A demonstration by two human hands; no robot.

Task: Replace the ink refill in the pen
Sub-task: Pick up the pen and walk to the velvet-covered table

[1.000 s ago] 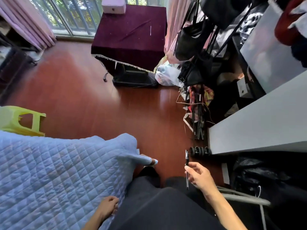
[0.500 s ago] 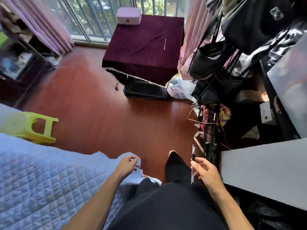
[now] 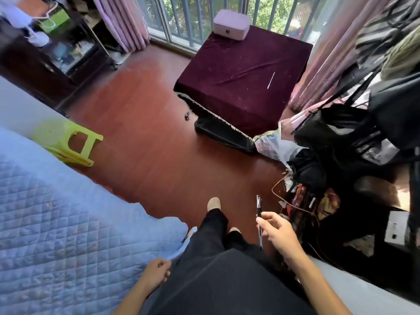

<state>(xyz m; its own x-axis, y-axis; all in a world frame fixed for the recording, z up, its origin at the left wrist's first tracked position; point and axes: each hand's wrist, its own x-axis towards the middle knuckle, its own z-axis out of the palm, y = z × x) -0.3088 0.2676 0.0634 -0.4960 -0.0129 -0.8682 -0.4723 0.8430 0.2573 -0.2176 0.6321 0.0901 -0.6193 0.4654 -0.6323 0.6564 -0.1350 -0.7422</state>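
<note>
My right hand holds a slim black pen upright between thumb and fingers, its clip end pointing away from me over the floor. A thin white refill lies on the dark purple cloth of the table by the window, far ahead of both hands. My left hand hangs loosely curled next to my dark trouser leg, at the edge of the blue quilt, with nothing seen in it.
A pink box sits on the table's far corner. A green plastic stool stands left beside the bed. Hanging black bags and clutter crowd the right side. Bare red wooden floor lies between me and the table.
The view has lifted and moved toward the table. My left hand dropped from the quilt's corner back to my side. The right hand still carries the pen.
</note>
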